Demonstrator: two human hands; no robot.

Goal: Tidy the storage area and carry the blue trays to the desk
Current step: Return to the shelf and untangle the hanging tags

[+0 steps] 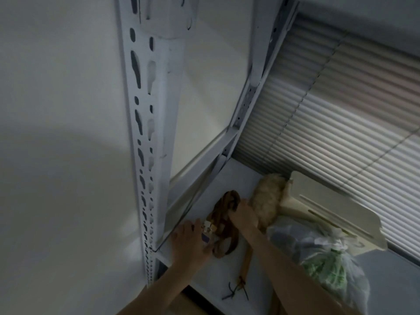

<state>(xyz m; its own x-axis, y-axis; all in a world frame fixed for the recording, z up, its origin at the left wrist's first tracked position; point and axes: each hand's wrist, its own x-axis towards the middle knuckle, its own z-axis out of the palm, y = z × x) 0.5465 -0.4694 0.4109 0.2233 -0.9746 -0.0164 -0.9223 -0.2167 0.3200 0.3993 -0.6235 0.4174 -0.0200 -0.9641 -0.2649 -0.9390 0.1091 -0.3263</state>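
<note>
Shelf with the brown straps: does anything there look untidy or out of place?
Yes. The brown straps lie in a tangled heap between both hands, one end trailing toward the shelf front edge. No blue trays are visible.

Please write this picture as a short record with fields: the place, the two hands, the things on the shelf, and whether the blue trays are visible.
place: white shelf of a metal rack, window blinds behind
left hand: on the metal end of the brown straps
right hand: on the coiled part of the straps
grip: cannot tell for either hand, picture blurred
beside: fuzzy beige item, cream plastic part, clear bag with green contents
blue trays: none in view
</note>
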